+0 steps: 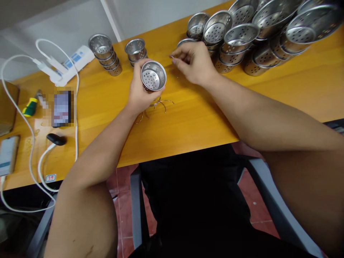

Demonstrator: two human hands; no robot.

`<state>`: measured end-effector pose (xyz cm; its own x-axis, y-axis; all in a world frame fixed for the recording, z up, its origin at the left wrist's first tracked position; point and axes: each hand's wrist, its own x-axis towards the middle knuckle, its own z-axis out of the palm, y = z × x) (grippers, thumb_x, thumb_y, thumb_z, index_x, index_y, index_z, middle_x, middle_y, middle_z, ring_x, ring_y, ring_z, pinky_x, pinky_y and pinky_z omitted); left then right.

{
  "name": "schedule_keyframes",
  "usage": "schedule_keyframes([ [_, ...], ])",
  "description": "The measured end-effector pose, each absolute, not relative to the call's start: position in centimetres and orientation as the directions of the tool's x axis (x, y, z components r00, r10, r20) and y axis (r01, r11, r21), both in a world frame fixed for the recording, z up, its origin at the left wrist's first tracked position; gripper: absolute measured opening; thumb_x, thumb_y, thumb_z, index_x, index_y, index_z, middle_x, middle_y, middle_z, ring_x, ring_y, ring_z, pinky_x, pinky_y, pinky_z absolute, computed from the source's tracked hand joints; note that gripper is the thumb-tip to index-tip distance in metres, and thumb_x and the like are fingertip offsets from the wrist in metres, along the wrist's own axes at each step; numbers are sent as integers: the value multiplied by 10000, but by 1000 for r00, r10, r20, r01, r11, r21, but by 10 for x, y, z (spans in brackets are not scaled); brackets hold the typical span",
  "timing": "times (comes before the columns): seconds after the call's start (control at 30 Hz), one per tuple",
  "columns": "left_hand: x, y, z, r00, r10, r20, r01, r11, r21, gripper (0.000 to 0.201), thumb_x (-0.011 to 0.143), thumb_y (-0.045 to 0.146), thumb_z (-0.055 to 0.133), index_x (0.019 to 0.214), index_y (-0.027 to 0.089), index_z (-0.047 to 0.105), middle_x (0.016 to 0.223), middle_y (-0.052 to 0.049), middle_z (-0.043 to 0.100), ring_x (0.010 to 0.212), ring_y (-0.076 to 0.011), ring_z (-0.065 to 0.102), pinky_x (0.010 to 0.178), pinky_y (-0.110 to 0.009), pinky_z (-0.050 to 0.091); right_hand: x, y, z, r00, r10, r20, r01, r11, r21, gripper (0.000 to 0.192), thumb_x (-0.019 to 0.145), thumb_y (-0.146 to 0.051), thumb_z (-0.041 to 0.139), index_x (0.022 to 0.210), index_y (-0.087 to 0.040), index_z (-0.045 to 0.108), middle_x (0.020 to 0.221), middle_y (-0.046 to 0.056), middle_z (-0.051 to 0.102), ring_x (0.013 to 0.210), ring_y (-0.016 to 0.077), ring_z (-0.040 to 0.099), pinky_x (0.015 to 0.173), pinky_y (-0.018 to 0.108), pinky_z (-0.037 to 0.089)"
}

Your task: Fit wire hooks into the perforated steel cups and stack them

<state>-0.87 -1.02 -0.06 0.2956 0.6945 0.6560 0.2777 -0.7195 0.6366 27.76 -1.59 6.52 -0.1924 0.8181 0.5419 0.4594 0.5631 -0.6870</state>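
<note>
Head view: yellow tabletop [188, 118] (red-tiled floor [125, 200])

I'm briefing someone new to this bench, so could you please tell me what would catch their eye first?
A big heap of perforated steel cups crowds the far right of the yellow table. At centre, the left hand holds one such cup, while the right hand pinches a thin wire piece. Bent wires lie below.

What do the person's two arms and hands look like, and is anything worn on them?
Both forearms are bare up to the elbows: no sleeves show in the picture. The left hand and the right hand wear no gloves. I see no watch, ring or bracelet on either wrist or hand, and no markings. Dark clothing covers the lap below.
</note>
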Motion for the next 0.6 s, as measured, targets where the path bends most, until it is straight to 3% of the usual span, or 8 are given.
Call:
schedule_keyframes([
  [0.1, -10, -4, -7, 322, 612, 722, 203, -790, 579, 1303, 790, 862, 1091, 1798, 412, 398, 1835, -123, 573, 1756, -484, 513, 1520, -740, 429, 276, -15, 67, -173, 820, 545, 452, 558, -696, 207, 1126, -411, 925, 973, -330, 812, 904, 6, 759, 797, 234, 563, 746, 393, 414],
  [0.17, -10, -1, -10, 331, 530, 781, 147, -846, 512, 1339, 823, 962, 1025, 1846, 425, 349, 1858, -97, 560, 1765, -471, 475, 1542, -757, 369, 273, -18, 70, -169, 820, 547, 427, 561, -709, 223, 1132, -334, 917, 957, -317, 780, 894, -7, 732, 785, 218, 539, 760, 387, 402],
  [0.27, -11, -2, -7, 304, 532, 790, 192, -847, 496, 1165, 920, 1001, 933, 1794, 404, 448, 1760, -97, 630, 1679, -435, 539, 1503, -753, 399, 270, -21, 74, -138, 833, 535, 395, 542, -742, 224, 1120, -175, 898, 995, -299, 759, 809, -45, 626, 730, 199, 474, 758, 376, 377],
  [0.4, -13, -6, 0, 267, 586, 765, 268, -808, 525, 1114, 777, 927, 1104, 1615, 403, 590, 1592, -108, 691, 1533, -444, 633, 1383, -752, 517, 268, -18, 72, -135, 841, 524, 382, 532, -756, 253, 1118, -58, 869, 1080, -285, 764, 773, -71, 577, 703, 188, 462, 743, 366, 371],
  [0.5, -10, -7, 0, 228, 614, 756, 295, -783, 547, 1064, 728, 829, 1176, 1532, 425, 609, 1548, -104, 706, 1477, -453, 685, 1320, -726, 589, 268, -16, 68, -161, 828, 537, 367, 555, -746, 249, 1180, -161, 934, 1086, -292, 743, 779, -77, 576, 703, 184, 420, 768, 366, 398],
  [0.6, -5, -7, -3, 200, 622, 757, 244, -780, 576, 1053, 761, 814, 1158, 1548, 430, 572, 1525, -98, 717, 1424, -431, 741, 1270, -677, 653, 267, -18, 64, -172, 813, 556, 353, 578, -736, 299, 1213, -386, 991, 1092, -291, 734, 766, -75, 547, 699, 191, 401, 771, 377, 417],
])
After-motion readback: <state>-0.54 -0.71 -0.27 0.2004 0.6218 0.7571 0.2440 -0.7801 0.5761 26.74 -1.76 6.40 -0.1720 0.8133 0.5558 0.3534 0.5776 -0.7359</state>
